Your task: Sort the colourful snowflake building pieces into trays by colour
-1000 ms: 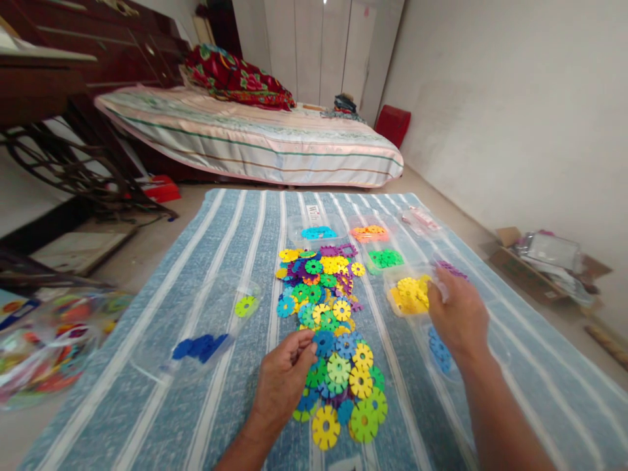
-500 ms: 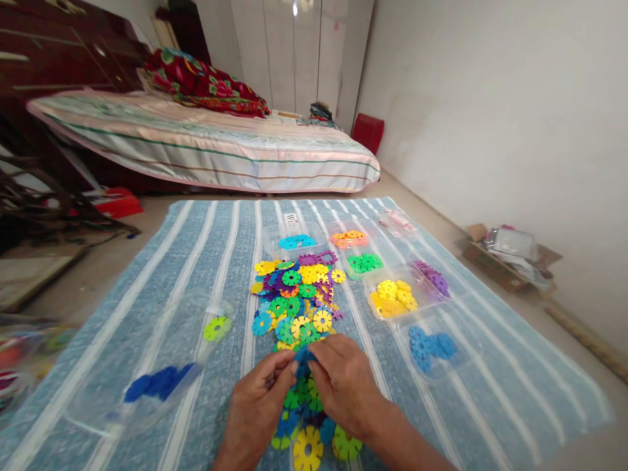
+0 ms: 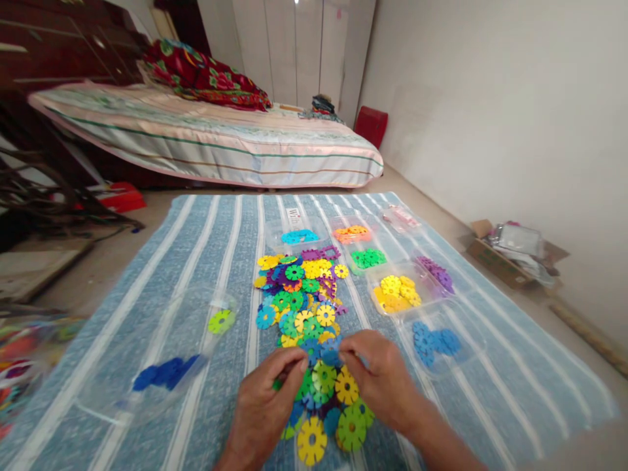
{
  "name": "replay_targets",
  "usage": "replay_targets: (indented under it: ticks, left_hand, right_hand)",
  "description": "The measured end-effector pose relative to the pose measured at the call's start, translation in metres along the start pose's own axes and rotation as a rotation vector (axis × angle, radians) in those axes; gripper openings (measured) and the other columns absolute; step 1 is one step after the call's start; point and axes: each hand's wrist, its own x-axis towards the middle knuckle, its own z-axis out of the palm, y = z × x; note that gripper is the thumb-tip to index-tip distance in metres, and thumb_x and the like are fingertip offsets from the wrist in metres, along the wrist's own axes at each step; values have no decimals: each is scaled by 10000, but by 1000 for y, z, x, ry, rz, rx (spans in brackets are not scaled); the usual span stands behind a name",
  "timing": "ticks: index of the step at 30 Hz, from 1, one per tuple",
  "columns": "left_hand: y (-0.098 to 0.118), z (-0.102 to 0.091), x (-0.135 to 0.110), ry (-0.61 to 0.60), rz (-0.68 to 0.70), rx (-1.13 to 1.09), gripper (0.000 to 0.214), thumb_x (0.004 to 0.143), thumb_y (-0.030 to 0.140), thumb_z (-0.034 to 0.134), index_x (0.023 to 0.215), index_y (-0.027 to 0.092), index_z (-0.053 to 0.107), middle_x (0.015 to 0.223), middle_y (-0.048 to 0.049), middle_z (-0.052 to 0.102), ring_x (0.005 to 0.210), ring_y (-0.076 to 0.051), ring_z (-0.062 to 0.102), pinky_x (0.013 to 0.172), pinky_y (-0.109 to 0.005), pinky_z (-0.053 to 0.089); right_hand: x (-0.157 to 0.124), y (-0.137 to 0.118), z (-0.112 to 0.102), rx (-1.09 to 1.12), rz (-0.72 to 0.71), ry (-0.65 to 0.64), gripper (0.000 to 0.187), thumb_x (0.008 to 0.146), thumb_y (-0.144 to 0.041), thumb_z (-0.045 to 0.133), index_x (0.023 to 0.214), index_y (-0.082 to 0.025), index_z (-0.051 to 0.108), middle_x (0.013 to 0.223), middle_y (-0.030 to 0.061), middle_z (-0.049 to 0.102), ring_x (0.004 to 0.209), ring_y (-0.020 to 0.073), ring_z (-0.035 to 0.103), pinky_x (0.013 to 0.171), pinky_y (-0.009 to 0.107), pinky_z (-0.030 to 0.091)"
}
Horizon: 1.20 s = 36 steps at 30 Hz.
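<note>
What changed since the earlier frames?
Right hand moved leftward from the tub of yellow pieces to the pile, met the left hand, then drew slightly apart; it's now at a blue disc, grip unclear. Tub and dark-blue pieces stayed put.

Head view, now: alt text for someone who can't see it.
A person's right hand pinches a blue disc over a heap of multicoloured pieces, the left hand close beside it. The heap lies on a striped cloth, with clear trays of colour-sorted pieces beyond it and to the right; a bed stands in the background.
</note>
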Motion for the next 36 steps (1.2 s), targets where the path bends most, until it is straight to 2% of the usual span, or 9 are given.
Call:
replay_targets:
  ticks: [4,6,9,12,16,21,26,30,36]
  left_hand:
    - [-5,-1,0,81,-13,43,172,804,345,572,769,223,687,730,26,708,634,-124,658,576,-199,523]
    - [-9,0,-1,113,-5,55,168,817,337,565,802,217,683,751,22,707,647,-121,658,599,-203,531]
    - [-16,1,-1,137,65,96,153,834,309,555,837,214,676,831,5,710,728,-128,670,645,-213,543]
    - [-22,3,-2,159,161,170,141,848,278,545,854,209,668,918,-21,705,828,-143,673,684,-227,553]
    - [-29,3,-3,198,270,296,132,861,250,538,908,206,654,1031,-51,687,942,-170,658,846,-308,546]
    - [-35,0,0,236,342,402,116,866,240,534,924,204,627,1121,-82,660,1102,-226,584,975,-421,479]
    - [-46,-1,2,257,279,455,149,862,286,523,954,211,614,1247,-103,602,1228,-278,501,1039,-496,416]
    - [-52,0,1,223,218,452,191,866,314,510,993,215,611,1291,-101,577,1240,-272,501,1053,-483,412]
    - [-54,1,1,174,186,475,231,875,338,493,995,187,620,1266,-124,597,1188,-260,556,1028,-441,447]
  right_hand:
    - [-10,31,-64,-174,99,113,212,888,-305,478,862,-229,675,840,24,713,794,178,655,747,283,481]
    - [-15,48,-89,-356,157,93,263,886,-333,451,828,-238,689,814,29,714,747,195,660,702,304,488]
    - [-23,60,-100,-609,209,120,315,885,-355,421,817,-225,700,788,58,703,725,236,652,663,349,481]
    - [-25,47,-74,-507,143,104,291,909,-322,424,896,-208,691,860,66,701,803,222,646,740,342,485]
    - [-15,13,-18,-269,37,-131,185,892,-198,479,870,-210,662,865,45,669,836,189,607,772,301,478]
    - [3,-5,25,-311,73,-208,112,800,-135,588,897,-172,630,969,89,640,981,260,549,862,386,460]
    - [6,1,35,-290,96,-186,132,784,-185,638,914,-167,628,998,104,623,1053,276,516,911,406,438]
    - [3,7,38,-226,86,-108,125,758,-154,649,876,-177,616,992,85,615,1016,243,524,898,379,430]
    - [1,9,34,-52,98,-54,105,770,-103,592,728,-199,600,847,30,626,877,177,565,808,299,436]
